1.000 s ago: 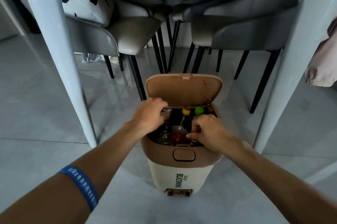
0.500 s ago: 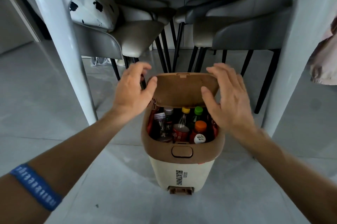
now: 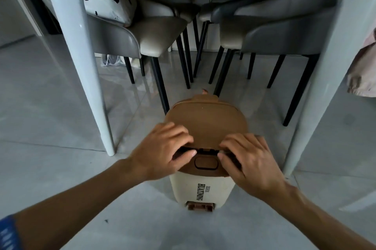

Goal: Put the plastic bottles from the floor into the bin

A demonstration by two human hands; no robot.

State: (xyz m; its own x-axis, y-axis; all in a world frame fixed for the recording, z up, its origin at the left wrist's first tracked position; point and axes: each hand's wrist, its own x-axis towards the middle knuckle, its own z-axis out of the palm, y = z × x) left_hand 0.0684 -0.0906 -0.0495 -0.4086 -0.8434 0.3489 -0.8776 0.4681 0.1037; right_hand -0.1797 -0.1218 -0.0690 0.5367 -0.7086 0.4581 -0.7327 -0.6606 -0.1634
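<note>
Under the white table (image 3: 77, 50), my left hand (image 3: 162, 152) and right hand (image 3: 250, 160) press the brown lid (image 3: 205, 123) onto the pedal bin (image 3: 201, 188), fingers curled over its front edge. Bottles hidden inside, can't see them.

"huaxinong" on bin (image 3: 203, 188)

Two bare forearms, no sleeves. Blue wristband (image 3: 8, 233) with small pale markings on left arm. Left hand (image 3: 162, 153), right hand (image 3: 250, 162): no rings.
</note>
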